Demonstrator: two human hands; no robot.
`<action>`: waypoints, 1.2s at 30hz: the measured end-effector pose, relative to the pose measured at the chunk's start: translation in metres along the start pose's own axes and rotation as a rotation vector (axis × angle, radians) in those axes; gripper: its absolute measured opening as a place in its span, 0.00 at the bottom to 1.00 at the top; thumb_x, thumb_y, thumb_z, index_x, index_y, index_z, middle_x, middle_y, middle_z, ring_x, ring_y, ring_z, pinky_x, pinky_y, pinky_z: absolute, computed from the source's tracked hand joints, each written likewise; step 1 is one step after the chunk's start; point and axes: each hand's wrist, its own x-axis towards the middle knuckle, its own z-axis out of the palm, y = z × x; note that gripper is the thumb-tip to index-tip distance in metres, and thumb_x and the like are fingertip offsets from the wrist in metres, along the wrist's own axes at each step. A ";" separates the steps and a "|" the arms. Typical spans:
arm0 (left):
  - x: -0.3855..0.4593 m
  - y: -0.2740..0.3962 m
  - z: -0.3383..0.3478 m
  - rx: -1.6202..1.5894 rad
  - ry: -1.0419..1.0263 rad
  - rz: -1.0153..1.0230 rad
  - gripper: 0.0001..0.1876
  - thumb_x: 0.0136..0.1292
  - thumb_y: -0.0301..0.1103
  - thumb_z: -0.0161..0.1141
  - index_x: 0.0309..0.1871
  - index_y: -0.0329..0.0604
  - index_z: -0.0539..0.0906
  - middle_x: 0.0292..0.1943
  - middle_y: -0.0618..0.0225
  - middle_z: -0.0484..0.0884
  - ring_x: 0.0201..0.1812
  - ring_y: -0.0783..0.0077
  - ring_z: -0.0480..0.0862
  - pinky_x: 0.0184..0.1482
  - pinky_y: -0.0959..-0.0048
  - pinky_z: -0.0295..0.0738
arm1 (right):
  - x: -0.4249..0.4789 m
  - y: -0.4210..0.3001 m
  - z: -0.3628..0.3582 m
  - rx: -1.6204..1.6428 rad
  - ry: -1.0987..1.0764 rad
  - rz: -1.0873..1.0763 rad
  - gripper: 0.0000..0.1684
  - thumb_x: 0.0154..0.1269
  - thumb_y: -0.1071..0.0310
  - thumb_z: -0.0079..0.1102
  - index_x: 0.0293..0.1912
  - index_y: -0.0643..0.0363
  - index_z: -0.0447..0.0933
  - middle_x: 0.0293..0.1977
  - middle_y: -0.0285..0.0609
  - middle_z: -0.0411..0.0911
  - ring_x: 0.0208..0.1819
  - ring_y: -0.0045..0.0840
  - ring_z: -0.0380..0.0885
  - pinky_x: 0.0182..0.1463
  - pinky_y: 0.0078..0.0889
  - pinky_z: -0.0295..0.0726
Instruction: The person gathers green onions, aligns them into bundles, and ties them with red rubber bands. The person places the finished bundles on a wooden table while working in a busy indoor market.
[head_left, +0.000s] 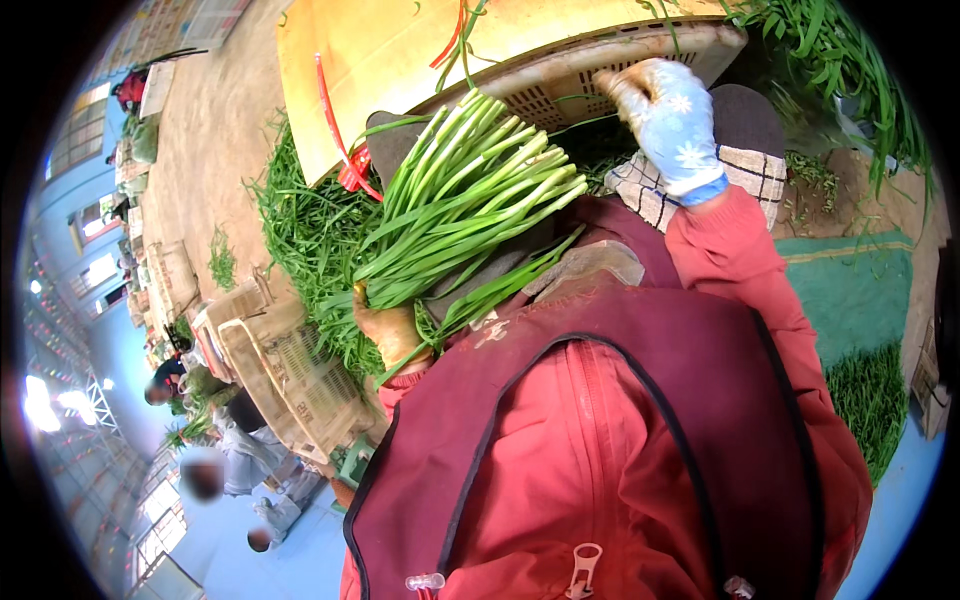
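Observation:
My left hand (386, 326), in a yellowed glove, is closed around the leafy part of a large bundle of long green stalks with pale cut ends, perhaps garlic chives (465, 210). The pale ends fan out toward the crate. My right hand (664, 112), in a light blue glove with white flowers and stained fingertips, is raised beside the slotted side of a pale plastic crate (525, 105). Its fingers are bent, and whether they pinch anything is unclear. A yellow board (367, 67) lies over the crate, with red ties (328, 101) on it and hanging from its edge.
Loose green leaves (322, 225) are heaped left of the bundle. More greens (832, 52) stand at the upper right. A checked cloth (750, 176) lies by my right knee. Woven sacks (292, 367) and a green mat (847, 285) flank me. Several people are at the far left.

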 end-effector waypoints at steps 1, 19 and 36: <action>0.002 -0.002 -0.005 0.063 -0.026 0.043 0.19 0.72 0.34 0.39 0.58 0.31 0.72 0.56 0.44 0.75 0.54 0.48 0.77 0.58 0.48 0.72 | -0.001 -0.020 -0.009 0.529 -0.322 0.367 0.11 0.55 0.62 0.68 0.31 0.61 0.82 0.37 0.46 0.81 0.37 0.37 0.80 0.44 0.33 0.77; 0.004 -0.006 -0.010 0.111 0.031 0.060 0.18 0.71 0.32 0.40 0.56 0.31 0.73 0.55 0.46 0.77 0.52 0.50 0.78 0.55 0.49 0.75 | -0.015 -0.010 0.029 -0.031 -0.026 -0.293 0.11 0.55 0.63 0.61 0.31 0.62 0.80 0.30 0.45 0.79 0.35 0.38 0.78 0.42 0.40 0.76; 0.012 -0.005 -0.011 0.160 -0.141 0.093 0.16 0.69 0.33 0.47 0.56 0.33 0.73 0.54 0.48 0.77 0.53 0.56 0.78 0.56 0.54 0.75 | -0.038 -0.022 0.035 0.087 -0.420 -0.092 0.08 0.55 0.70 0.64 0.34 0.62 0.77 0.31 0.47 0.77 0.35 0.41 0.78 0.40 0.37 0.76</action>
